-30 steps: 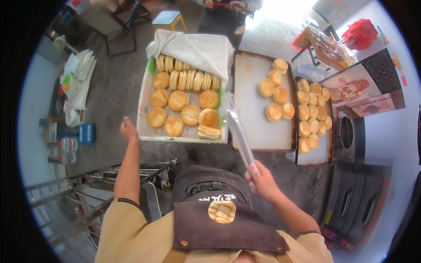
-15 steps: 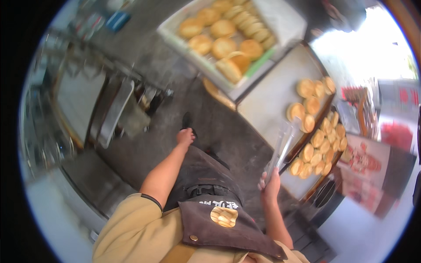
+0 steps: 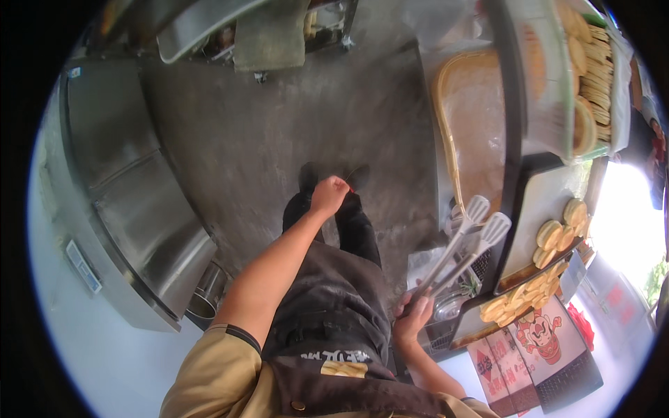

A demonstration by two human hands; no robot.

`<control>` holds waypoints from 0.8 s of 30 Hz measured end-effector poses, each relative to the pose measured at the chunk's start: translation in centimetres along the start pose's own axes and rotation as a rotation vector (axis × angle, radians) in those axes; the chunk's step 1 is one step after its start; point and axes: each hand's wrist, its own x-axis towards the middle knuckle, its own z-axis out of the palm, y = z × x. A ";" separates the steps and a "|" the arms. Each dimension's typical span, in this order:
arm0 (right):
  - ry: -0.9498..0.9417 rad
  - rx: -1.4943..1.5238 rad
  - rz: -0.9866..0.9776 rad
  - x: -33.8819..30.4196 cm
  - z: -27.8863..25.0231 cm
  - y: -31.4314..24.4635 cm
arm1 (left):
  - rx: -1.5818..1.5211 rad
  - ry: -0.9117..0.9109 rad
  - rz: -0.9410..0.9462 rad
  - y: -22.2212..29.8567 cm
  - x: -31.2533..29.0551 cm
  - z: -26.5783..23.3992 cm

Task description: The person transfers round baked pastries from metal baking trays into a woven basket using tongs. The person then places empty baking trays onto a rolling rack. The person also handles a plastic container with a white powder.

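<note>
My right hand is closed round the handle end of metal tongs. Their two slotted tips point up and away, apart from each other, with nothing between them. Beyond the tips, to the right, round golden flatbreads lie on a dark-rimmed tray, and more flatbreads stand packed on a nearer tray. My left hand hangs before my legs above the floor, fingers curled in. A small red spot shows by its fingertips; whether the hand holds it I cannot tell.
A clear-walled bin of flatbreads stands at the upper right. Below it sits a wooden-rimmed round-cornered tray. Steel cabinets line the left, with a metal pot beside them. A rack with a hanging cloth is at the far side.
My view has swung left, so the bread trays and bin now sit farther right and the steel cabinet shows more fully. The tongs stay in my right hand.
</note>
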 end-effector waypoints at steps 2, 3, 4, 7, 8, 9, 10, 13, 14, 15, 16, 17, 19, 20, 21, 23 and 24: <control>0.021 -0.022 0.071 -0.6 0.2 3.0 | -0.046 0.014 0.029 -1.9 1.6 1.0; 0.032 -0.017 0.102 -0.8 0.0 4.3 | -0.076 0.018 0.049 -2.5 2.6 2.0; 0.058 -0.002 0.137 -1.0 -0.5 5.4 | -0.102 -0.016 0.007 -2.9 3.6 3.4; 0.180 -0.010 0.213 -2.0 -2.7 7.7 | -0.059 -0.084 0.000 -2.0 6.2 9.8; 0.205 -0.032 0.208 -2.1 -3.7 8.3 | -0.074 -0.085 0.074 -0.9 7.2 12.4; 0.225 -0.040 0.208 -2.4 -4.9 8.9 | -0.072 -0.129 0.089 0.3 8.0 15.1; 0.243 -0.055 0.209 -2.6 -6.3 9.4 | -0.099 -0.178 0.098 1.8 8.9 17.8; 0.266 -0.179 0.163 -2.7 -11.1 12.2 | -0.079 -0.208 0.117 7.0 11.9 26.8; 0.247 -0.190 0.157 -2.8 -12.9 13.5 | -0.059 -0.188 0.132 8.6 12.9 30.0; 0.229 -0.194 0.149 -3.4 -14.9 14.8 | -0.117 -0.137 0.122 10.0 13.9 33.1; 0.223 -0.305 0.080 -3.5 -16.5 16.5 | -0.172 -0.089 0.106 11.4 15.4 36.3; 0.219 -0.404 0.003 -3.2 -17.8 18.1 | -0.211 -0.076 0.064 12.3 16.8 39.1; 0.157 -0.524 0.290 -3.7 -20.7 19.3 | -0.270 -0.102 -0.058 13.0 19.8 43.3; 0.120 -0.451 0.283 -3.5 -21.6 19.8 | -0.302 -0.229 -0.055 12.5 21.5 44.2; 0.082 -0.380 0.276 -3.7 -22.2 20.1 | -0.386 -0.223 -0.193 12.2 22.7 45.4; 0.144 -0.903 0.265 -4.1 -22.7 20.4 | -0.441 -0.183 -0.227 11.4 24.5 46.3; 0.189 -0.684 0.238 -4.2 -22.6 20.5 | -0.518 -0.203 -0.192 10.8 24.8 45.9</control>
